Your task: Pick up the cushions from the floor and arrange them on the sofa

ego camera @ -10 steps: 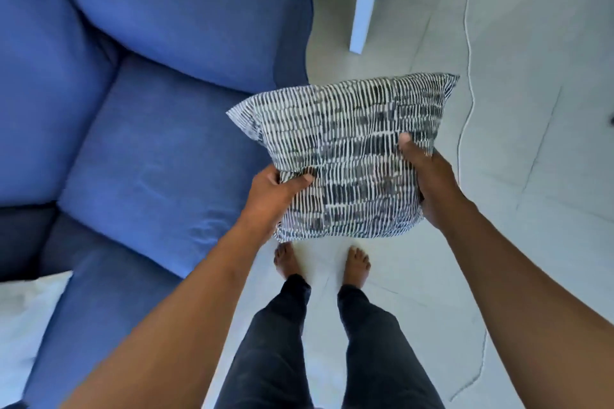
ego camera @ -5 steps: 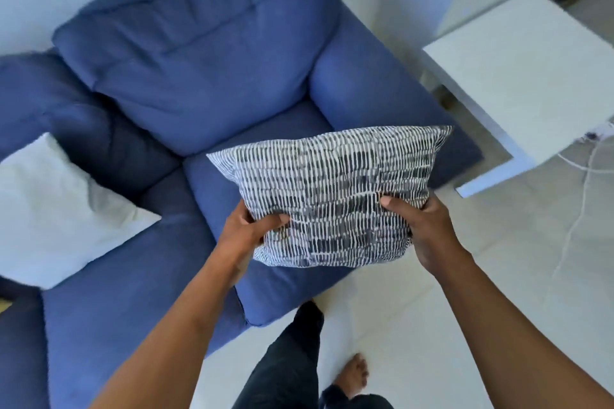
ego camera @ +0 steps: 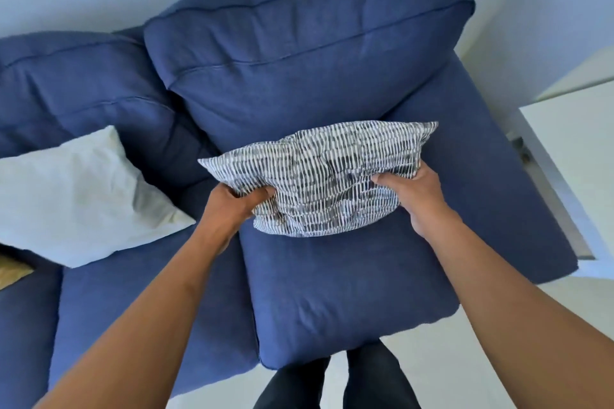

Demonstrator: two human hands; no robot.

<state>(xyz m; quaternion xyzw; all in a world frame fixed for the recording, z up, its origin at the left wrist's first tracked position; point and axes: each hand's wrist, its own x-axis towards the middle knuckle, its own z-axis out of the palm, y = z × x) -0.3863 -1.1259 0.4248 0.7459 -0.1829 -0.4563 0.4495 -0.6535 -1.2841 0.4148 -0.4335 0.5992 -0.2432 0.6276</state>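
The patterned cushion (ego camera: 327,181), held over bare floor a second ago, has been carried across and is now seen over the right-hand seat of the blue sofa (ego camera: 339,285), close to the backrest. It is gripped at its two near corners: the left hand (ego camera: 232,206) is clamped on the left corner with the fabric bunched under the fingers, and the right hand (ego camera: 417,196) is closed on the right corner. Whether the cushion's lower edge is already touching the seat cannot be told. The carrying is judged to be nearly done, with only the setting down against the backrest and the release left for this cushion.

A white cushion (ego camera: 76,196) is already propped on the neighbouring seat to the left, well apart from the patterned one. A yellowish item (ego camera: 13,271) is glimpsed at the left edge; what it is cannot be told. A white counter (ego camera: 578,156) stands just beside the sofa's right arm. Nothing is seen lying on the right seat, so the landing spot is judged unobstructed
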